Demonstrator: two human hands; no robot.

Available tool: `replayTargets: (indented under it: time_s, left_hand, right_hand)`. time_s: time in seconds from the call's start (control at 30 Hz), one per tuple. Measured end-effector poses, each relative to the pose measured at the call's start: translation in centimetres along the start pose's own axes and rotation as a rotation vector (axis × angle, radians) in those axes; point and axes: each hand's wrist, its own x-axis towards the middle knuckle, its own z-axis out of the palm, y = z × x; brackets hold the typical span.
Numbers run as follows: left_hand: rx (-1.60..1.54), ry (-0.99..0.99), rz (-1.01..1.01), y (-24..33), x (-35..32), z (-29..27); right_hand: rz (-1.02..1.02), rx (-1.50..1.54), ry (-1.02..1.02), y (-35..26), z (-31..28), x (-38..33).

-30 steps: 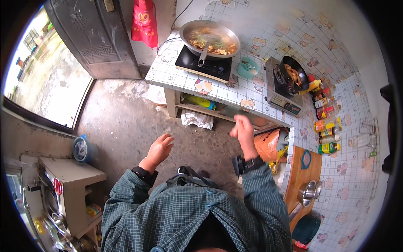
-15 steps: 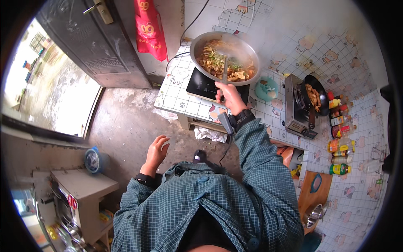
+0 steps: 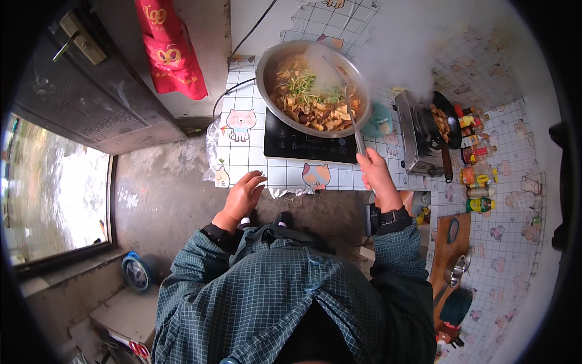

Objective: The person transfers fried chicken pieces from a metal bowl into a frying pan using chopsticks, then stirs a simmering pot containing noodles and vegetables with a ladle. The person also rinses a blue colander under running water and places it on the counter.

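A wide metal pan [image 3: 263, 92] of steaming food stands on a black induction cooker [image 3: 291, 145]. Sliced pieces and pale green shreds [image 3: 303, 88] fill it. My right hand [image 3: 377, 174], at the pan's near right side, is closed around the handle of a long metal cooking utensil [image 3: 356, 130]. The utensil slants over the rim into the food, and steam blurs its far end. By the front edge of the tiled-pattern counter [image 3: 276, 173] hovers my left hand [image 3: 244, 193], its fingers loosely bent and apart, holding nothing.
To the right, a dark frying pan [image 3: 450, 103] with browned food sits on a portable stove [image 3: 412, 142]. Several bottles [image 3: 479, 176] line the wall behind. A turquoise bowl [image 3: 381, 115] stands between pan and stove. A cable [image 3: 233, 87] runs at left; a door [image 3: 79, 103] stands ajar.
My right hand has moved right and toward me, swinging the utensil's handle to the pan's right side. My left hand has come nearer the counter edge. The view has shifted.
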Motion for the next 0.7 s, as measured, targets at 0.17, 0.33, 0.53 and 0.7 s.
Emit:
replayTargets:
  time_s: [0.17,0.33,0.53,0.7]
  left_hand:
    - [-0.072,-0.104,0.019,-2.4,1.2,-1.7]
    - [-0.093,-0.147,0.027,-4.7,1.3,-3.3]
    - [-0.159,-0.185,0.081,-4.9,3.6,-3.3]
    - [-0.181,-0.127,0.158,-4.4,6.3,-1.9]
  right_hand:
    - [0.099,0.035,-0.045,-1.0,4.3,-1.4]
    - [0.18,0.087,-0.109,-3.5,8.1,-3.1]
    - [0.162,0.184,-0.162,-4.0,8.2,-2.3]
    - [0.074,0.092,0.05,-4.8,6.3,-1.6]
